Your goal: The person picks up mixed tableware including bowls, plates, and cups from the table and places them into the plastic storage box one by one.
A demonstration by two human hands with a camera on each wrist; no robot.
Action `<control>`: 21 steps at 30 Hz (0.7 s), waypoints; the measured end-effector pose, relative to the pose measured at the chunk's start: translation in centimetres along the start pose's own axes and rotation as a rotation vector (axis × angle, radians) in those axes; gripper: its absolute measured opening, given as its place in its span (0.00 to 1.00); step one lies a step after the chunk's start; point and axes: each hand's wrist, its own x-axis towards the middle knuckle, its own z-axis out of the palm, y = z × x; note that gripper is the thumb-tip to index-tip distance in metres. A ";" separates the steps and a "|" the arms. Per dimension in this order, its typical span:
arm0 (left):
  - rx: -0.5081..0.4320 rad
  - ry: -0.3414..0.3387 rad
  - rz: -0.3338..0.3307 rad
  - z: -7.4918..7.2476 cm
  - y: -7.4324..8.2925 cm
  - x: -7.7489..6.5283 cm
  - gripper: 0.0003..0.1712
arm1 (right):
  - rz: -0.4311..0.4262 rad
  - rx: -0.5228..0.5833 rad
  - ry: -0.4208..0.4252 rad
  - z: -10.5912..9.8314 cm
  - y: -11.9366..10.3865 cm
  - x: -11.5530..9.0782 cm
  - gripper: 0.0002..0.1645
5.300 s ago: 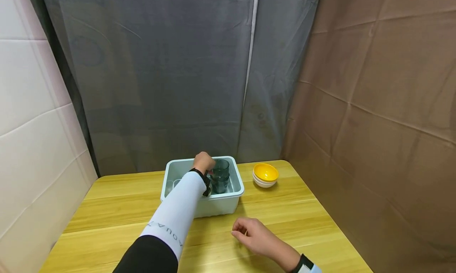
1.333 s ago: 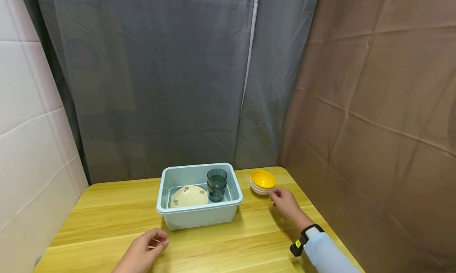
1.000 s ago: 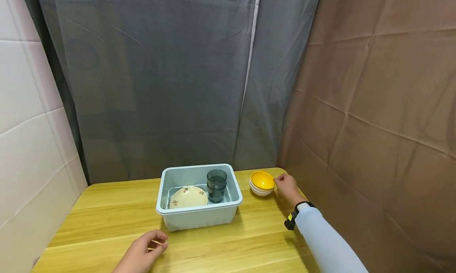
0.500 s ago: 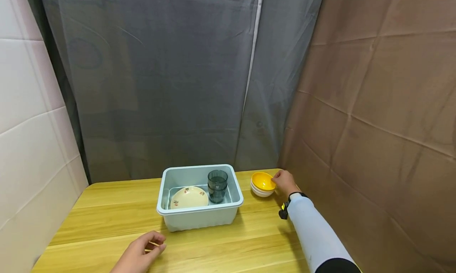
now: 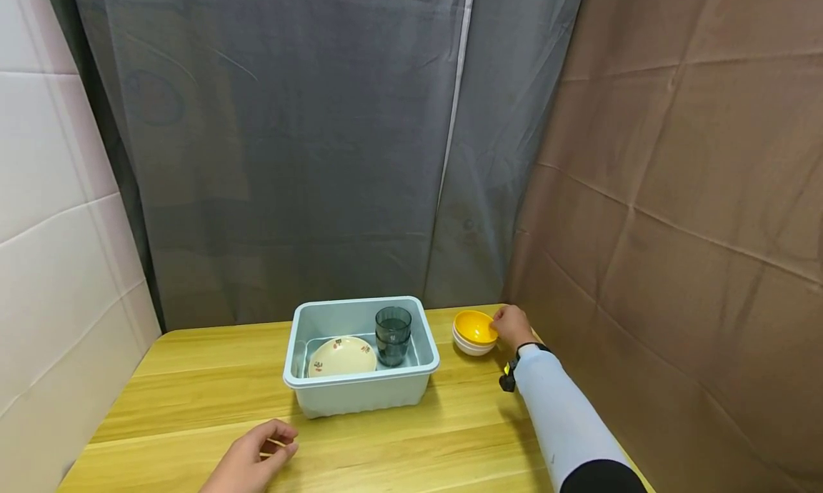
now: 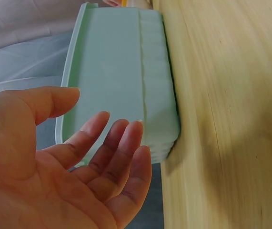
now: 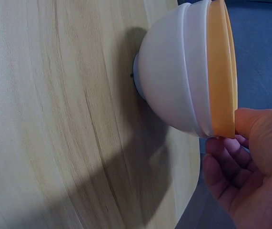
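Note:
At the right of the table, my right hand (image 5: 512, 327) pinches the near-right rim of a yellow bowl (image 5: 474, 326). This bowl sits nested in a stack of white bowls (image 7: 166, 71). In the right wrist view the thumb lies at the yellow rim, with the curled fingers (image 7: 226, 157) just below it. My left hand (image 5: 253, 456) hovers loosely curled in front of the pale blue tub (image 5: 363, 396) and holds nothing. The left wrist view shows its relaxed fingers (image 6: 126, 152) before the tub's side wall.
Inside the tub stand two stacked dark glass tumblers (image 5: 393, 326) beside a cream plate (image 5: 341, 357) with small flower prints. The wooden table (image 5: 193, 379) meets a grey curtain (image 5: 289, 157) behind and a brown curtain (image 5: 694, 228) at the right.
Earlier my left hand was in the tub and has drawn back to the front left. My right hand has reached forward to the bowl stack and taken hold of the yellow bowl's rim.

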 end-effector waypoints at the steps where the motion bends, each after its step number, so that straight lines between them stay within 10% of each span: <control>1: 0.000 -0.002 0.001 0.0 0.0 0.0 0.10 | -0.002 -0.004 0.002 0.0 0.0 0.0 0.07; 21: -0.005 -0.015 0.037 -0.2 -0.2 -0.3 0.11 | 0.021 0.008 -0.016 -0.7 -0.8 -0.5 0.07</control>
